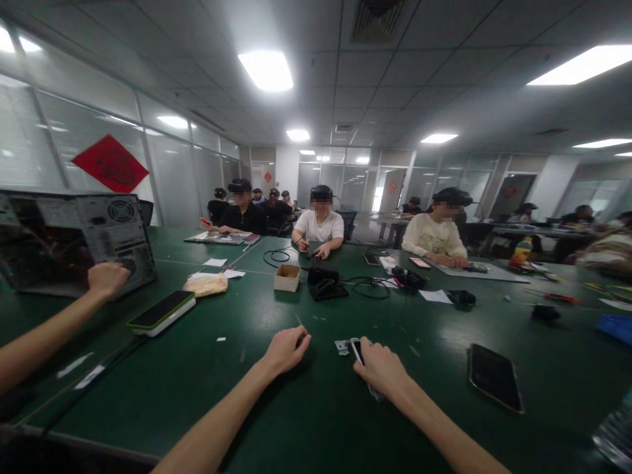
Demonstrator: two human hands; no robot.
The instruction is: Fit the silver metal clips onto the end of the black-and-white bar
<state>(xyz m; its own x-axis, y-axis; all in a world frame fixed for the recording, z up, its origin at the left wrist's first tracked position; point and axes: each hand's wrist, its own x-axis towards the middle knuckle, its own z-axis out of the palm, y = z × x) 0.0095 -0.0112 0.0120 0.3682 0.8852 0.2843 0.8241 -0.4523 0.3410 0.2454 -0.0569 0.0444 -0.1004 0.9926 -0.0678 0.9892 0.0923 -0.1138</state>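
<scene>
My left hand (pixel 289 347) rests on the green table (pixel 306 421) with its fingers curled together. Whatever lies inside those fingers, if anything, is hidden. Right of it, my right hand (pixel 380 368) is closed over a flat, silver-edged part (pixel 358 351) with a dark face. Part of this piece shows beneath the palm, but its kind cannot be made out. A small metal bracket-like piece (pixel 341 347) lies at its left tip; whether the two are joined is unclear.
At the left, another person's hand (pixel 108 279) is by an open computer case (pixel 121 230). A power-bank-like device (pixel 162 313) lies nearer. Ahead stand a small cardboard box (pixel 287 278) and a black device (pixel 323 270) with cables. A phone (pixel 494 377) lies right. Co-workers sit opposite.
</scene>
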